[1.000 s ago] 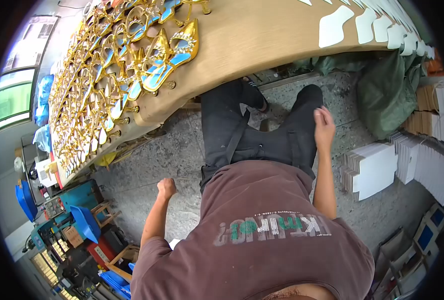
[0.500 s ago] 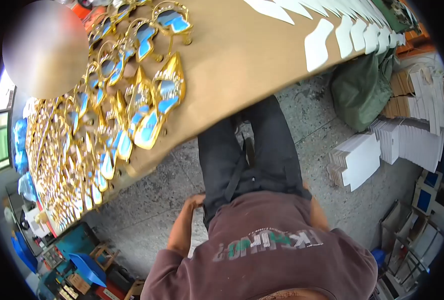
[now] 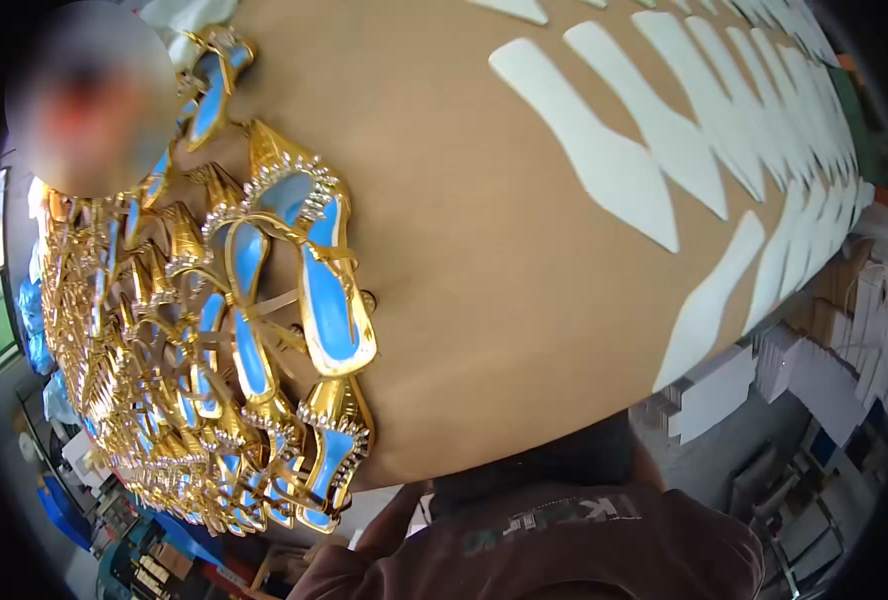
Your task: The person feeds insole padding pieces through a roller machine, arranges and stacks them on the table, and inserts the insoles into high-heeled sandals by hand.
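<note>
Both arms hang low beside my body at the table's near edge. Of my left hand [image 3: 417,494] only a bit near the wrist shows, and its fingers are hidden. My right forearm [image 3: 647,468] is visible, but the hand at its end is out of sight. Nearest my left side, gold high-heeled sandals [image 3: 336,300] with blue insoles and clear jewelled straps crowd the table's left part. A smaller gold sandal [image 3: 332,460] lies at the near edge. Flat white sole-shaped pieces [image 3: 604,165] lie in overlapping rows on the right.
Brown covering tops the table [image 3: 444,260]. Stacks of white sheets or boards [image 3: 714,395] stand on the floor to the right. Blue and teal items and boxes [image 3: 169,560] sit at lower left. A blurred patch covers the upper left.
My view has tilted up and closer over the table, so the sandals and white pieces appear larger. My trousers and the floor are now mostly hidden beneath the table edge.
</note>
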Tool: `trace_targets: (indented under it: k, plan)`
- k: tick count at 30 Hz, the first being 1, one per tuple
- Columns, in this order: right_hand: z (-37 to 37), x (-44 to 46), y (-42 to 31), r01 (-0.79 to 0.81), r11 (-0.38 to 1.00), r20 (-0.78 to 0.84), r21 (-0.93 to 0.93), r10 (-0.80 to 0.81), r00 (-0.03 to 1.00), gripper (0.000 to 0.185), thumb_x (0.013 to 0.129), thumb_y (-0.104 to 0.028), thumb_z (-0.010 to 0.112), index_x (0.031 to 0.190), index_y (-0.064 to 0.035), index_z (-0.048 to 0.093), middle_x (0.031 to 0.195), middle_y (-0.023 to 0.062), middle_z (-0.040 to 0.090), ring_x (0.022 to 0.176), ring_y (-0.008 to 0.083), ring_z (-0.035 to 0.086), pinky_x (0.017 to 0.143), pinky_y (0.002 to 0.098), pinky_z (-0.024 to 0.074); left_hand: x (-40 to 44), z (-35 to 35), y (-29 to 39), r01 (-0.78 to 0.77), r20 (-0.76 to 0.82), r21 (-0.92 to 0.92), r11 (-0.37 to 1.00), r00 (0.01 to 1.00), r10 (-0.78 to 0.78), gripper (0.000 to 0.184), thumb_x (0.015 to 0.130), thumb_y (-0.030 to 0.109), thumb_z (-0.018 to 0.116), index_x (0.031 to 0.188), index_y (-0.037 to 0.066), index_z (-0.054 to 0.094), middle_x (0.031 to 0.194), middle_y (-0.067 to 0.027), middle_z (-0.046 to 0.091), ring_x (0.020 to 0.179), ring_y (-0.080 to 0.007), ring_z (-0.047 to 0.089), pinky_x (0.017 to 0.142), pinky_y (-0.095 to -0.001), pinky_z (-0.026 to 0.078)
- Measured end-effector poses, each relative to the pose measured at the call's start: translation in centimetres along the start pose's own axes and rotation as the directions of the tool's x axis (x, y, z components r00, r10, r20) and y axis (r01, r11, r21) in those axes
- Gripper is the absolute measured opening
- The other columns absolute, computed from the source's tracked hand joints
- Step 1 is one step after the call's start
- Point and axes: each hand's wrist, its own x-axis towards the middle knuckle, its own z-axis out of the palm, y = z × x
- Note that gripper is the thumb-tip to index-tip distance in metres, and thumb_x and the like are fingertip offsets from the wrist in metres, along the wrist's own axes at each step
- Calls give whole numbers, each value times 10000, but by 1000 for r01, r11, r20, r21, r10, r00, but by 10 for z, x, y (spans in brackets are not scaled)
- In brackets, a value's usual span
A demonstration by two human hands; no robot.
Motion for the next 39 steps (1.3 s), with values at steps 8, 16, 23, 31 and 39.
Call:
trace_targets:
  k: [8, 16, 23, 31, 39]
  plan:
    - [-159, 198, 181, 726, 637, 342, 259, -764, 548, 549, 943, -394, 585, 1348, -24, 567, 1319, 128, 598, 1167, 251, 551, 976, 371, 440, 154, 71, -16, 146, 102, 810, 567, 919, -381, 522, 1005, 235, 527, 1456, -9, 433, 1506, -170, 447, 1393, -294, 401, 1133, -414, 342]
    - [-189, 99, 102, 232, 688, 395, 687, -622, 676, 649, 984, -537, 493, 1377, -24, 556, 1304, 132, 621, 1190, 247, 593, 973, 353, 471, 17, 234, 109, -88, -311, 835, 543, 739, 598, 550, 689, -49, 746, 1222, 2, 620, 1277, -184, 602, 1092, -315, 615, 899, -381, 537]
    - [-283, -11, 107, 672, -228, -497, 704, -834, 238, 814, 1031, -629, 215, 1479, 26, 394, 1494, 226, 447, 1384, 323, 434, 1175, 428, 283, -80, 477, 172, -665, 342, 468, 581, 743, 575, 436, 878, 17, 647, 1298, -64, 567, 1416, -229, 521, 1201, -291, 587, 983, -393, 526]
    - [-371, -118, 57, 51, -849, -836, 527, -528, -152, 1036, 922, -802, 200, 1538, 28, 257, 1583, 250, 282, 1479, 389, 245, 1214, 544, 146, -10, 624, 152, -806, 931, -4, 592, 213, 297, 844, 962, 518, 572, 1525, -39, 281, 1604, -249, 213, 1475, -376, 259, 1186, -512, 278]
    - [-402, -109, 65, 696, -360, -742, -621, -16, -670, 1202, 785, -939, 168, 1566, -26, 207, 1606, 249, 222, 1500, 407, 183, 1212, 559, 103, 3, 661, 139, -965, 968, -59, 254, 7, 251, 957, 882, 273, 727, 1574, 8, 123, 1636, -251, 59, 1478, -422, 247, 1146, -508, 338]
